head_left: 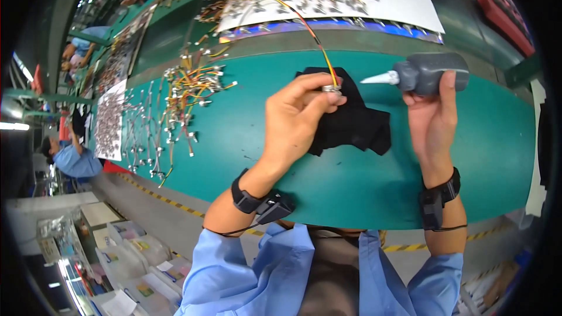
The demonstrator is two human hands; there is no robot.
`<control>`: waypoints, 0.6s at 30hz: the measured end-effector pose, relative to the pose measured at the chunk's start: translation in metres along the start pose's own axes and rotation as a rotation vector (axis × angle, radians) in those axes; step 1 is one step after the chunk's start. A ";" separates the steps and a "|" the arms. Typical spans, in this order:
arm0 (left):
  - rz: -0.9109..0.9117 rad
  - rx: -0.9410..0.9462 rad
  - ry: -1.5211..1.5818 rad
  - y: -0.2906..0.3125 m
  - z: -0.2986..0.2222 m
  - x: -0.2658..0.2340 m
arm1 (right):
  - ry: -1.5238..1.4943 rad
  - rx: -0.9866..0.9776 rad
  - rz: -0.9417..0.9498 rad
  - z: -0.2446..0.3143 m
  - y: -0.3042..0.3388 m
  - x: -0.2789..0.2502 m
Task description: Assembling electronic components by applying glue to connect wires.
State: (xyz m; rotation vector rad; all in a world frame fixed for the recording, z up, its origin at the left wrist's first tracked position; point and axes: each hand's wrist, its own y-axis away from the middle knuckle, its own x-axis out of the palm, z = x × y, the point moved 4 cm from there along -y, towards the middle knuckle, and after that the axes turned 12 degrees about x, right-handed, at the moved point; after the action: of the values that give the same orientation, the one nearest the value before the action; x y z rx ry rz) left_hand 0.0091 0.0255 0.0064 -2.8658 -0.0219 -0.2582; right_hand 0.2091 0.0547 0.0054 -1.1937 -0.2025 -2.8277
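Between the thumb and fingers of my left hand (295, 118) is a small round metal part (332, 89). Yellow, red and black wires (315, 36) rise from it and arch toward the far side of the table. My right hand (432, 117) is wrapped round a dark grey squeeze bottle (433, 74), held on its side. Its white tapered nozzle (380, 78) points left at the metal part, with a gap between them. Under and beside my left hand a black cloth (357, 123) lies crumpled on the green table mat (257, 73).
Wired parts (190, 85) lie heaped and in rows at the left. Along the far edge, a white board (404, 0) carries many more. A red rack (497, 6) stands far right. Several co-workers (73, 158) sit along the left. Plastic bins (126, 257) stand lower left.
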 end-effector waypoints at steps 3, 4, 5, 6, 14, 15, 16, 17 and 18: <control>-0.010 0.005 0.029 -0.001 0.001 0.000 | 0.316 -0.152 0.007 0.003 0.001 0.009; -0.024 0.015 0.033 0.000 0.002 0.000 | 0.324 -0.148 -0.001 0.002 0.002 0.008; -0.024 0.008 0.042 0.000 0.004 0.001 | 0.379 -0.176 -0.005 0.001 0.002 0.007; -0.020 0.033 0.034 -0.001 0.003 0.000 | 0.432 -0.204 -0.008 0.000 0.003 0.008; -0.035 0.098 0.025 -0.001 0.001 -0.003 | 0.506 -0.272 -0.025 -0.004 0.006 0.009; -0.034 0.105 0.027 -0.001 0.001 -0.003 | 0.505 -0.277 -0.023 -0.004 0.005 0.009; -0.031 0.111 0.031 -0.001 0.002 -0.003 | 0.508 -0.275 -0.025 -0.005 0.005 0.008; -0.032 0.108 0.033 -0.001 0.003 -0.003 | 0.509 -0.280 -0.022 -0.005 0.004 0.007; -0.030 0.113 0.032 -0.001 0.003 -0.003 | 0.509 -0.286 -0.018 -0.006 0.004 0.006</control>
State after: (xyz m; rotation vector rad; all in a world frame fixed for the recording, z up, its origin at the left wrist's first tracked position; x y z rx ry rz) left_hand 0.0069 0.0274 0.0034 -2.7504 -0.0715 -0.2994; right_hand 0.2008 0.0500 0.0063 -0.4591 0.2261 -3.1299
